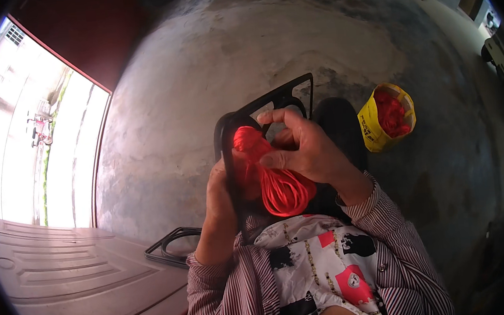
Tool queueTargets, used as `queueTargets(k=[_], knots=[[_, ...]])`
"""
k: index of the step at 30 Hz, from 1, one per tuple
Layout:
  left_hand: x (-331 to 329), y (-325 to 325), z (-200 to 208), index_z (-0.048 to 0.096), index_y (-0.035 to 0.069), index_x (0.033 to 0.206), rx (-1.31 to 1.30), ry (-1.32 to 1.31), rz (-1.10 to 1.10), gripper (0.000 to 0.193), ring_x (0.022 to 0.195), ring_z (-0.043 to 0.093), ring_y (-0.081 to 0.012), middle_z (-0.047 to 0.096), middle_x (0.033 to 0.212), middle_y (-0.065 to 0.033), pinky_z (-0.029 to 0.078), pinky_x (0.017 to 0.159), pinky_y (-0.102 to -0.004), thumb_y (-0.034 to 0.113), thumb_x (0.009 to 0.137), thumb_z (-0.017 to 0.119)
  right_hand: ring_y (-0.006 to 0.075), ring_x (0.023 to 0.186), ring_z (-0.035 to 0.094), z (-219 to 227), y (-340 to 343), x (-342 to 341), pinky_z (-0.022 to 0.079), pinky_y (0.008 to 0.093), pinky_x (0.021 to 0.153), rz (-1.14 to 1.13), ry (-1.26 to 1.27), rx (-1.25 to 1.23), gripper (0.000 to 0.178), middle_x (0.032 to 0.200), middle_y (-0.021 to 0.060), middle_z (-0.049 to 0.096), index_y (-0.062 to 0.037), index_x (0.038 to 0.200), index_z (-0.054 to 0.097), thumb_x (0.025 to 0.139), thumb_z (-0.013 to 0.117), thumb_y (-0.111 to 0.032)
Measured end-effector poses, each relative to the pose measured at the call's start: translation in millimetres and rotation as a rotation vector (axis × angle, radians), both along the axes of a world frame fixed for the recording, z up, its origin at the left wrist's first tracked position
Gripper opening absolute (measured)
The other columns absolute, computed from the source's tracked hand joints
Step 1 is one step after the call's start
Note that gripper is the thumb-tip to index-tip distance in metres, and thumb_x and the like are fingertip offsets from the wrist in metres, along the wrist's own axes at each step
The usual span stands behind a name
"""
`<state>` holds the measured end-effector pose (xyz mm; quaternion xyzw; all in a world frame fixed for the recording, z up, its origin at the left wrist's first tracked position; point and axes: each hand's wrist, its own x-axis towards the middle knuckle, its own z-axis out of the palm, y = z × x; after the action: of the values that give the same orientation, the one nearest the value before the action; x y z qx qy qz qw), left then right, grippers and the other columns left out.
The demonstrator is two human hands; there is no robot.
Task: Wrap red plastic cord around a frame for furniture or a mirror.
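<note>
A bundle of bright red cord (288, 191) lies over a black frame (271, 99) in front of my lap, its loops hanging toward me. My left hand (217, 187) grips the frame's left side and the cord behind it; its fingers are partly hidden by both. My right hand (308, 149) is on the bundle's right side, thumb pressed on the red strands and index finger reaching toward the frame's upper bar. Whether the right fingertips pinch a single strand is too small to tell.
A yellow bag (372, 126) holding more red cord stands on the concrete floor (196, 72) at the right. Another black frame (173, 247) lies at my left, beside a panelled door (64, 270). A bright doorway opens at the far left.
</note>
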<state>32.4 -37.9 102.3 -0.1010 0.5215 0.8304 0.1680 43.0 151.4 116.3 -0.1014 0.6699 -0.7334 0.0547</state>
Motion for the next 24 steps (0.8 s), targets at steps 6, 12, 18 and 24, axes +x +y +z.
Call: queueTargets(k=[6,12,18,24], knots=[[-1.2,-3.5,-0.2,0.063,0.002,0.114,0.016,0.124,-0.146,0.041,0.067,0.058,-0.0081,0.064,0.088,-0.0021,0.045,0.056,-0.0197,0.039,0.099,0.054,0.0157,0.081,0.069,2.9,-15.0,8.8,0.053,0.0279,0.075,-0.137,0.148,0.123,0.044,0.090,0.0123,0.071,0.0038,0.111,0.055,0.089,0.074,-0.029],[2.8,15.6,18.7,0.063,0.001,0.111,0.022,0.031,-0.016,0.037,0.061,0.056,-0.0069,0.063,0.081,-0.0005,0.044,0.052,-0.0204,0.035,0.099,0.056,0.0139,0.085,0.068,-8.6,-13.2,14.6,0.053,0.0277,0.081,-0.168,0.174,0.068,0.036,0.096,0.0125,0.070,0.0046,0.113,0.056,0.089,0.072,-0.017],[-3.3,-0.8,-1.9,0.066,0.001,0.103,0.051,0.104,-0.354,0.032,0.075,0.061,-0.0084,0.064,0.089,-0.0030,0.049,0.066,-0.0222,0.030,0.097,0.058,0.0101,0.088,0.065,-0.7,-2.3,9.5,0.051,0.0233,0.078,-0.118,0.252,-0.006,0.024,0.096,0.0074,0.069,0.0048,0.104,0.062,0.086,0.072,-0.009],[5.2,-4.4,-4.4,0.059,-0.004,0.120,0.431,0.021,-0.308,0.042,0.097,0.067,-0.0210,0.067,0.109,-0.0133,0.053,0.089,-0.0319,0.024,0.089,0.063,0.0184,0.107,0.064,-64.7,14.8,12.1,0.052,0.0340,0.093,-0.159,-0.127,-0.740,0.030,0.111,0.0096,0.066,-0.0008,0.119,0.064,0.097,0.055,-0.019]])
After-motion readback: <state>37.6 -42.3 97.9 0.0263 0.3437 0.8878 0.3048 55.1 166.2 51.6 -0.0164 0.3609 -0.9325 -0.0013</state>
